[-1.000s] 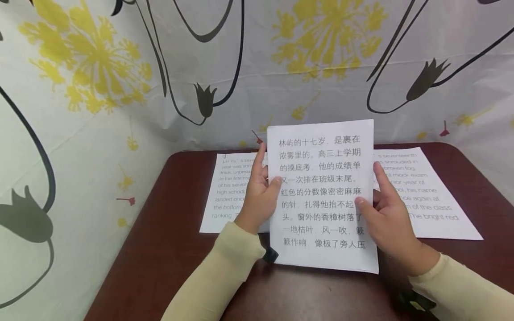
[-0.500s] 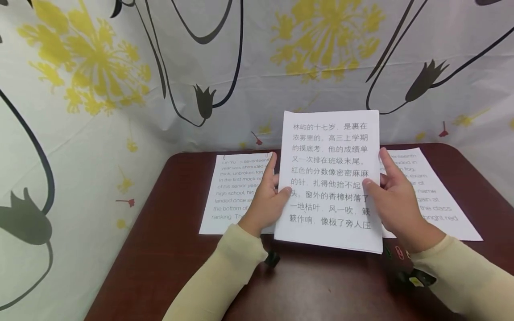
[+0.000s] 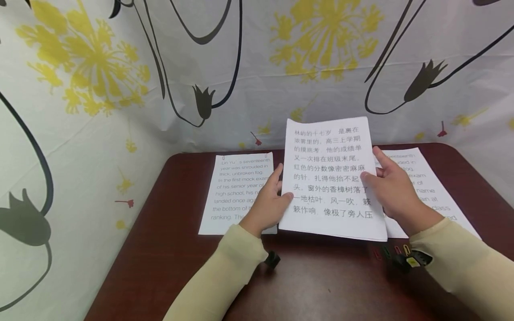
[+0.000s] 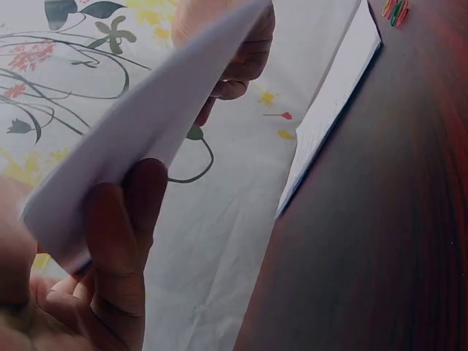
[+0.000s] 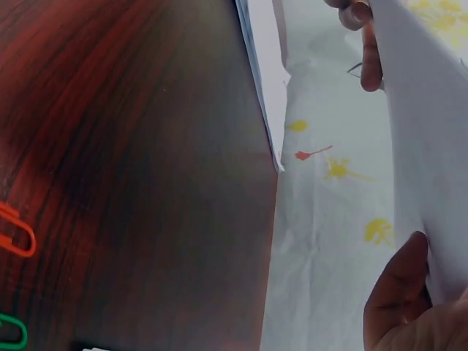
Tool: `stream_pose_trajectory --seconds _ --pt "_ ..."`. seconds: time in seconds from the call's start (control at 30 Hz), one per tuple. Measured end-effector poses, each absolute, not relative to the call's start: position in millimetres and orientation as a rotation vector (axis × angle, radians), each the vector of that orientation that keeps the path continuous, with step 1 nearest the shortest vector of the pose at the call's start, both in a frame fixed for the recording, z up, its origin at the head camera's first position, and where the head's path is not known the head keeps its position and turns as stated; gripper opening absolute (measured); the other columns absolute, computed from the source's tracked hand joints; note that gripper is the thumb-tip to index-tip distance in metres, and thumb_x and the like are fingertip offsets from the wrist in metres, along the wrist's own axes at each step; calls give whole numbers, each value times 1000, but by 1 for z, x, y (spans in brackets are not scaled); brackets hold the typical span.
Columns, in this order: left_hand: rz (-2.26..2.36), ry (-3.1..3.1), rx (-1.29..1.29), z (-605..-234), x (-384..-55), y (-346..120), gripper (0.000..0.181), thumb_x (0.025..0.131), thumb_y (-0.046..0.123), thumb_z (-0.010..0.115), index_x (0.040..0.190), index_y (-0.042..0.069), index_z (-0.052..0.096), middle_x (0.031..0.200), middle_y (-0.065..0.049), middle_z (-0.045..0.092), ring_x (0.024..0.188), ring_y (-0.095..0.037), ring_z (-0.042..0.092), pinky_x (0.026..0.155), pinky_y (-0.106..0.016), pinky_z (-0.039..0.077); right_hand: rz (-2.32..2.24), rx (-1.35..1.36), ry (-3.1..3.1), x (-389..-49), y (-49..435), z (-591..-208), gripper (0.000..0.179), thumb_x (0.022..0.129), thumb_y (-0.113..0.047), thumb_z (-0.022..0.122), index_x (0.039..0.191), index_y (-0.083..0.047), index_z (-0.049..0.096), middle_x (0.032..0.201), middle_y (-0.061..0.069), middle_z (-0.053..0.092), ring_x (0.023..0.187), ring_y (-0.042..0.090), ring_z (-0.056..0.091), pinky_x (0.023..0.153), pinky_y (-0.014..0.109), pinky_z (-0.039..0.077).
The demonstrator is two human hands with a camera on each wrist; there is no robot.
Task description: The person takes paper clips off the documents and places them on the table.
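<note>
Both hands hold up a thin stack of white paper sheets [image 3: 329,178] printed with Chinese text, its front tilted toward the head camera. At the left edge my left hand [image 3: 267,203] pinches it, thumb on the front and fingers behind. My right hand [image 3: 391,189] grips the right edge a little higher, thumb over the printed side. In the left wrist view the sheets [image 4: 124,139] appear nearly edge-on, with fingers [image 4: 113,234] pressed to one face. The right wrist view shows the back of the sheets [image 5: 431,146].
On the dark red table [image 3: 305,276] lies an English-text sheet [image 3: 234,191] with paper clips at its top edge. Another English sheet [image 3: 421,178] lies at right, partly covered. Several coloured paper clips [image 3: 406,249] lie near my right wrist. A flowered cloth [image 3: 261,53] hangs behind.
The held stack first rose and shifted right, then its top edge tipped lower. It uncovered the left English sheet and the coloured clips. Both hands kept their grip.
</note>
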State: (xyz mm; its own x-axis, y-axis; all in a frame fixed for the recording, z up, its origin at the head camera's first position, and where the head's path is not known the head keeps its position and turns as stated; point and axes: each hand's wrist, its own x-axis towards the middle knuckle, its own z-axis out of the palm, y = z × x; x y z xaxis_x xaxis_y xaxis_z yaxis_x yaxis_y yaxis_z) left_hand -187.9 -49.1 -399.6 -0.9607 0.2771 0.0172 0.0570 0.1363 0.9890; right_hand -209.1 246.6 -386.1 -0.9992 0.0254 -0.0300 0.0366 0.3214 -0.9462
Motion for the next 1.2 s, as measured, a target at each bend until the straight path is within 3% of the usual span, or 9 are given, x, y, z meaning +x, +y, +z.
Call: stream_pose_trajectory --seconds 0.4,0.63,0.87,1.1,1.2 --pt "1976 2300 203 -410 -195 -50 73 106 3 46 169 30 23 143 -11 64 94 -19 78 77 -35 66 -1878 -58 2350 -204 245 -391 82 112 -17 47 169 -24 -12 154 32 46 96 1 74 79 31 66" --pt "1973 2317 129 -411 -197 -49 72 105 4 45 169 31 24 152 -13 58 100 -18 76 81 -35 65 -1820 -91 2349 -192 243 -392 84 111 -18 51 170 -20 -9 152 34 49 95 5 75 76 35 66" --pt "1962 2329 47 -413 -199 -50 73 105 4 45 169 31 23 146 -12 62 95 -17 77 78 -36 65 -1708 -124 2351 -171 242 -396 85 109 -15 55 169 -7 -4 138 30 64 92 8 76 73 33 66" --pt "1941 2308 -9 -418 -201 -50 73 104 3 46 169 26 25 145 -15 62 94 -19 77 76 -35 65 -1709 -139 2287 -157 240 -402 85 107 -7 58 169 -2 0 141 37 59 94 13 76 74 48 67" --pt "1908 2300 -11 -419 -202 -50 73 103 3 48 170 21 24 149 -17 59 96 -19 77 78 -35 64 -1723 -107 2278 -157 242 -407 85 106 -6 58 168 1 1 140 38 58 94 11 75 74 48 67"
